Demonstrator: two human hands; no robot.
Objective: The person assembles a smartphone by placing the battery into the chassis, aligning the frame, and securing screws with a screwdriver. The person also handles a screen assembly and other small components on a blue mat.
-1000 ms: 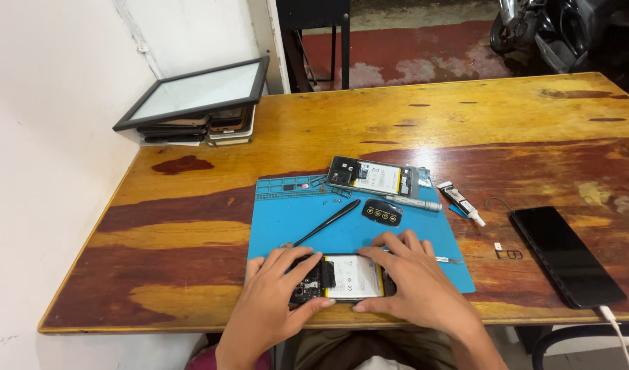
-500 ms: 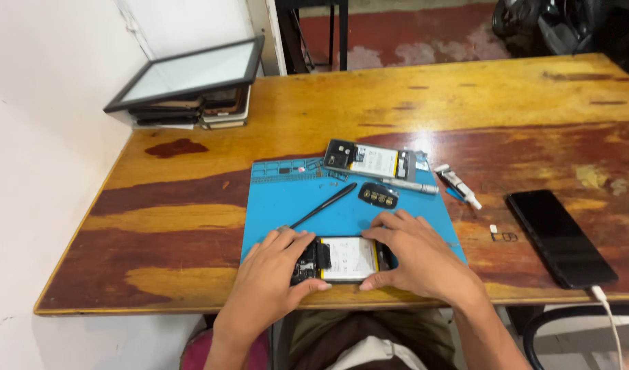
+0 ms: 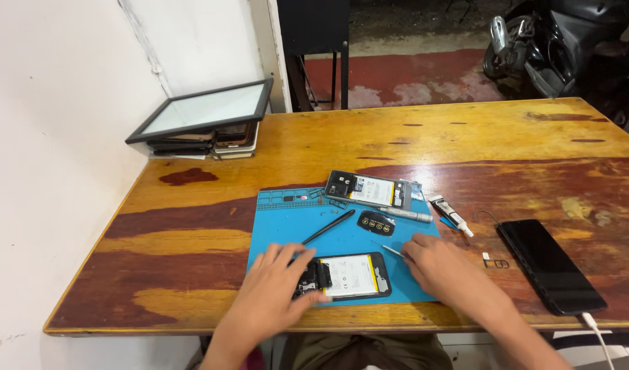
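An opened phone (image 3: 342, 276) with its back off, battery showing, lies at the near edge of a blue repair mat (image 3: 280, 226). My left hand (image 3: 277, 291) rests on the phone's left end, thumb along its lower edge. My right hand (image 3: 434, 266) lies on the mat just right of the phone, fingertips touching a thin metal tool (image 3: 391, 251); whether it grips the tool is unclear. A black pen-like tool (image 3: 328, 227) lies diagonally above the phone.
A second opened phone (image 3: 364, 188), a small black camera cover (image 3: 376, 223), a silver pen (image 3: 405, 214) and a glue tube (image 3: 451, 215) sit at the mat's far right. A black phone (image 3: 550, 264) on a cable lies right. Stacked screens (image 3: 201, 123) sit far left.
My right hand has left the phone's right end and moved right and up to the thin metal tool. The left hand stays on the phone. The camera has tilted.
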